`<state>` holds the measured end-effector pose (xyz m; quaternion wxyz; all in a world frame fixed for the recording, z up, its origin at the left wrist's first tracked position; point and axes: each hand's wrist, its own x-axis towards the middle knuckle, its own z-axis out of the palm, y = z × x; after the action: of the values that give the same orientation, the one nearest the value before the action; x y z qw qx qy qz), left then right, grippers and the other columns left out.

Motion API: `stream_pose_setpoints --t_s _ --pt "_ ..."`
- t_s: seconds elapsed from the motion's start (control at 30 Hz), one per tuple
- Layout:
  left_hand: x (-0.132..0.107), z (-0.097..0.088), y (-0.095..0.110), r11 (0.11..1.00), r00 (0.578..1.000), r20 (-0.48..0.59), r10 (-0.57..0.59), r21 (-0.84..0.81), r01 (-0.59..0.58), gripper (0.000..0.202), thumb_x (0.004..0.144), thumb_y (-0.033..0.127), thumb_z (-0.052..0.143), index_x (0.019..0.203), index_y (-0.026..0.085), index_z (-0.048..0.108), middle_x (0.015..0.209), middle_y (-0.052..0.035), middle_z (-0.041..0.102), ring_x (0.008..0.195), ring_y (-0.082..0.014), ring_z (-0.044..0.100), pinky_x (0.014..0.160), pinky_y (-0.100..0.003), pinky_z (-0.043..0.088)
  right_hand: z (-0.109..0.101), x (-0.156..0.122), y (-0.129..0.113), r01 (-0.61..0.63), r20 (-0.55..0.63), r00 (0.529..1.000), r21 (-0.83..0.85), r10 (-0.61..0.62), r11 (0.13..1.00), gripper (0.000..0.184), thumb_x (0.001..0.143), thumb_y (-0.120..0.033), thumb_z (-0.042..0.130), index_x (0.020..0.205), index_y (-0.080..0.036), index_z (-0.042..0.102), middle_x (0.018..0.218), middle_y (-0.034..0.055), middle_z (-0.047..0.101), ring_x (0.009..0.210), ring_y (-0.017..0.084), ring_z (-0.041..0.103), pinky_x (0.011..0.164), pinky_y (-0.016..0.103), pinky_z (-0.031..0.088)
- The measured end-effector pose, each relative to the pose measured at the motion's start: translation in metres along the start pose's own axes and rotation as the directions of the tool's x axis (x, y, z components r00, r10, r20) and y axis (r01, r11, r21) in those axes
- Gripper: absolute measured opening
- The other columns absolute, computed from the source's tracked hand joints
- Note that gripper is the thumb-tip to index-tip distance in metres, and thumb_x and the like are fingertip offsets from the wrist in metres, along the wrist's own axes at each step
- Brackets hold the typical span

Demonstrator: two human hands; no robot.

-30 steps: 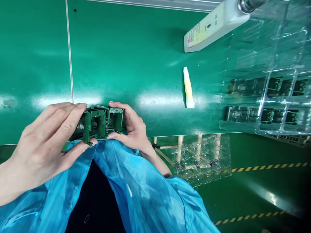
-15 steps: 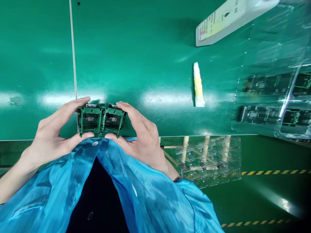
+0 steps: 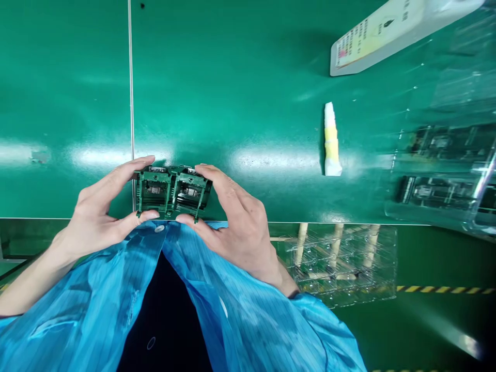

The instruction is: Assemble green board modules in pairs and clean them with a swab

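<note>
Both hands hold one green double circuit-board part (image 3: 172,191) just above the near edge of the green table (image 3: 240,93). My left hand (image 3: 103,214) pinches its left half between thumb and forefinger. My right hand (image 3: 232,219) grips the right half the same way, thumb below and fingers over the top. The part faces me flat, showing two matching green frames with small metal pieces inside. My blue coat (image 3: 186,310) lies under the hands.
A white and yellow tube (image 3: 331,139) lies to the right. A white labelled bottle (image 3: 387,33) sits at the far right. A clear plastic tray (image 3: 445,175) with dark boards is at the right edge. More clear trays (image 3: 341,263) are stacked below the table.
The part has been turned from edge-on to flat towards me. Both hands have shifted slightly to the right in view and the left hand has moved further from the camera.
</note>
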<state>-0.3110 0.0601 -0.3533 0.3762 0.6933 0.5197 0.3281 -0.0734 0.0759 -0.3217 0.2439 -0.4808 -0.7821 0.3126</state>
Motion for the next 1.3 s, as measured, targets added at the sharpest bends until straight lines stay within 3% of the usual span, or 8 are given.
stream_pose_setpoints --t_s 0.2,0.43,0.77,0.9,0.97,1.1,1.2,1.3 --pt "0.003 0.0 0.003 1.0 1.0 0.006 0.01 0.017 -0.01 0.072 0.078 0.037 0.081 0.142 0.028 0.049 0.139 -0.001 0.062 0.124 -0.0214 0.062 0.111 -0.028 0.049 -0.001 0.001 0.001 0.014 -0.009 1.0 0.006 -0.014 1.0 0.058 0.089 -0.038 0.071 0.137 -0.014 0.051 0.133 0.0138 0.064 0.125 0.026 0.062 0.109 0.04 0.053" --pt "0.003 0.001 0.002 1.0 1.0 0.001 0.023 -0.018 -0.023 0.074 0.077 0.035 0.082 0.143 0.025 0.048 0.14 -0.0046 0.061 0.127 -0.0226 0.061 0.114 -0.032 0.047 -0.002 0.001 -0.001 0.066 -0.017 0.998 -0.037 -0.066 0.997 0.055 0.089 -0.033 0.07 0.137 -0.013 0.05 0.135 0.0156 0.063 0.126 0.028 0.061 0.108 0.044 0.054" --pt "0.0 0.015 -0.028 0.998 0.996 -0.068 -0.054 -0.029 0.052 0.071 0.073 0.044 0.083 0.136 0.026 0.056 0.133 -0.0064 0.066 0.119 -0.0256 0.066 0.105 -0.041 0.055 0.014 0.005 0.03 0.041 0.063 0.997 0.034 -0.044 0.999 0.056 0.093 -0.037 0.064 0.142 -0.018 0.043 0.141 0.0146 0.058 0.135 0.025 0.053 0.112 0.045 0.05" --pt "-0.008 0.019 -0.037 0.983 0.965 -0.186 -0.185 -0.045 0.18 0.076 0.062 0.051 0.088 0.13 0.029 0.063 0.128 -0.0047 0.069 0.111 -0.0292 0.07 0.109 -0.049 0.051 -0.012 0.002 0.051 0.032 0.069 0.997 -0.014 -0.031 0.999 0.076 0.086 -0.053 0.069 0.146 -0.018 0.037 0.149 0.0165 0.05 0.141 0.026 0.046 0.116 0.047 0.044" --pt "-0.01 0.02 -0.04 0.964 0.942 -0.208 -0.262 -0.091 0.248 0.078 0.058 0.053 0.089 0.128 0.029 0.065 0.126 -0.005 0.07 0.11 -0.0301 0.07 0.112 -0.052 0.048 -0.038 0.0 0.072 -0.046 -0.087 0.996 -0.13 0.035 0.99 0.071 0.088 -0.055 0.067 0.143 -0.02 0.041 0.146 0.0162 0.052 0.139 0.027 0.048 0.114 0.049 0.044" --pt "-0.009 0.022 -0.033 0.942 0.946 -0.236 -0.224 -0.3 0.148 0.077 0.053 0.039 0.095 0.124 0.026 0.067 0.122 -0.0064 0.072 0.105 -0.0225 0.071 0.103 -0.035 0.056 -0.092 -0.006 0.136 -0.431 -0.514 0.832 -0.362 0.209 0.827 0.049 0.085 -0.051 0.067 0.119 -0.017 0.058 0.119 0.0187 0.065 0.115 0.033 0.061 0.096 0.057 0.05" --pt "-0.005 0.024 -0.025 0.899 0.959 -0.248 -0.136 -0.438 0.014 0.069 0.062 0.03 0.092 0.126 0.023 0.065 0.125 -0.0096 0.071 0.106 -0.0215 0.071 0.088 -0.027 0.062 -0.107 -0.007 0.178 -0.624 -0.57 0.742 -0.396 0.353 0.673 0.022 0.079 -0.042 0.069 0.079 -0.022 0.061 0.086 0.0161 0.067 0.094 0.035 0.064 0.087 0.055 0.048" --pt "-0.003 0.023 -0.022 0.867 0.963 -0.228 -0.14 -0.498 0.008 0.062 0.07 0.028 0.087 0.127 0.022 0.063 0.128 -0.0123 0.069 0.109 -0.0261 0.07 0.085 -0.033 0.065 -0.101 -0.008 0.183 -0.71 -0.626 0.66 -0.336 0.416 0.619 0.023 0.072 -0.029 0.071 0.062 -0.027 0.051 0.064 0.0077 0.058 0.074 0.032 0.062 0.074 0.05 0.045"
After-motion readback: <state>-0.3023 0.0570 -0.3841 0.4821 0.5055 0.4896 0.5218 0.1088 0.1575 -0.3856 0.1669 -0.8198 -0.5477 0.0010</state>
